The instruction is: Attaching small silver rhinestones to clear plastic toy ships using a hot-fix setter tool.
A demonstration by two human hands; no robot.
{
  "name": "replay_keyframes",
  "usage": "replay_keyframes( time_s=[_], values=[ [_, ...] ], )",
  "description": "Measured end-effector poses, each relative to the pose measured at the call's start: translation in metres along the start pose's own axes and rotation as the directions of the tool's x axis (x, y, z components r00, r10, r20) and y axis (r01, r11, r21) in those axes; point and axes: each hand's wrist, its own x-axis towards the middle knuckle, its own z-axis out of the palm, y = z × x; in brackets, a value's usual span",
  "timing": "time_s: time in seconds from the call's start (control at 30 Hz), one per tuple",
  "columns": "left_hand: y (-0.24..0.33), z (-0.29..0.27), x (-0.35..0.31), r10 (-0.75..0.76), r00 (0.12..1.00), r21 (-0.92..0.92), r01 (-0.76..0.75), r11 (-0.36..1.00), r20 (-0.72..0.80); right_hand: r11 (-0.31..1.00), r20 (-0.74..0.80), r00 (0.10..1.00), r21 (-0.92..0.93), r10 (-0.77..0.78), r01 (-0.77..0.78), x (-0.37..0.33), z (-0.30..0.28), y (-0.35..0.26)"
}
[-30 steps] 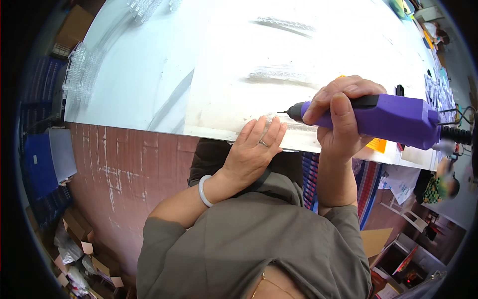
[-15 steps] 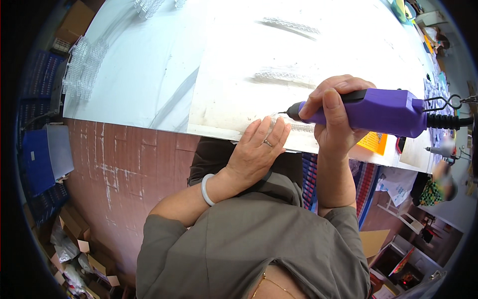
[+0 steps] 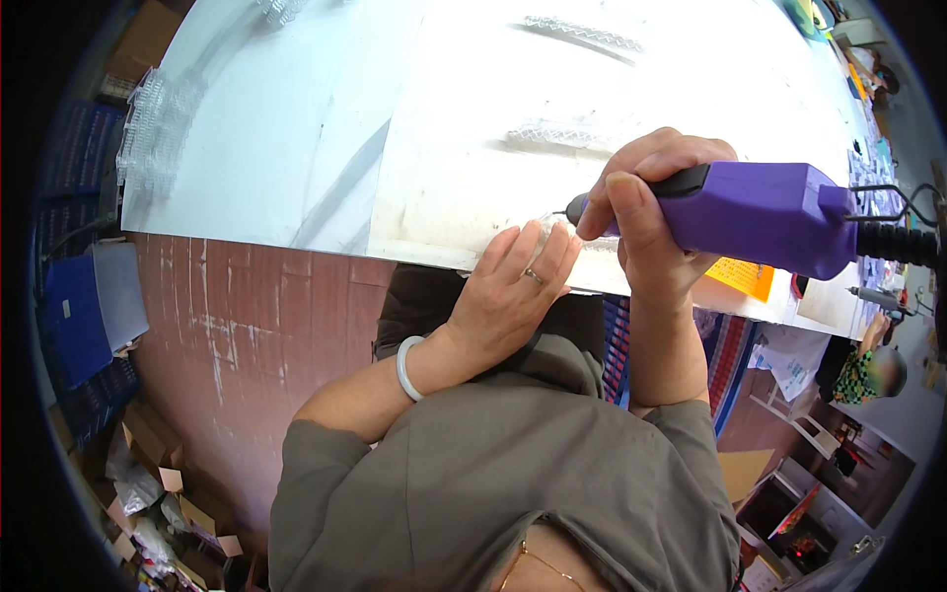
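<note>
My right hand [image 3: 656, 212] is wrapped round a purple electric screwdriver [image 3: 755, 217], with a finger along its black lever. The tool lies almost level, its thin bit pointing left at my left fingertips. My left hand [image 3: 508, 286] rests at the table's front edge, fingers stretched and close together, pressing on a clear plastic strip [image 3: 600, 243]. The strip is mostly covered by my fingers and washed out by glare. Whether the bit touches it I cannot tell. Two more clear zigzag-edged strips, one nearer [image 3: 557, 135] and one farther [image 3: 582, 33], lie on the bright white table.
Stacked clear plastic parts [image 3: 148, 138] stand at the table's left edge. An orange-yellow tray [image 3: 742, 278] sits near my right forearm. A black cord [image 3: 896, 242] and metal hook trail from the screwdriver's rear. Another person [image 3: 868, 375] is at far right; cartons [image 3: 153, 434] lie lower left.
The screwdriver and my right hand have shifted slightly, the tool's rear end moving a little right and its bit a little up. My left hand stays nearly in place. The view has tilted slightly.
</note>
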Motion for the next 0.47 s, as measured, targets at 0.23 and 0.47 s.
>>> replay_keyframes(
  time_s=[0.23,0.47],
  values=[
    [-0.004,-0.005,0.014,0.001,1.000,-0.038,-0.002,0.999,-0.024,0.974,-0.141,0.967,0.119,0.211,-0.195,0.008,0.003,-0.003],
    [-0.002,-0.003,0.007,0.030,0.999,-0.073,-0.031,0.997,-0.010,0.980,-0.146,0.973,0.108,0.181,-0.166,0.007,-0.012,-0.023]
  ],
)
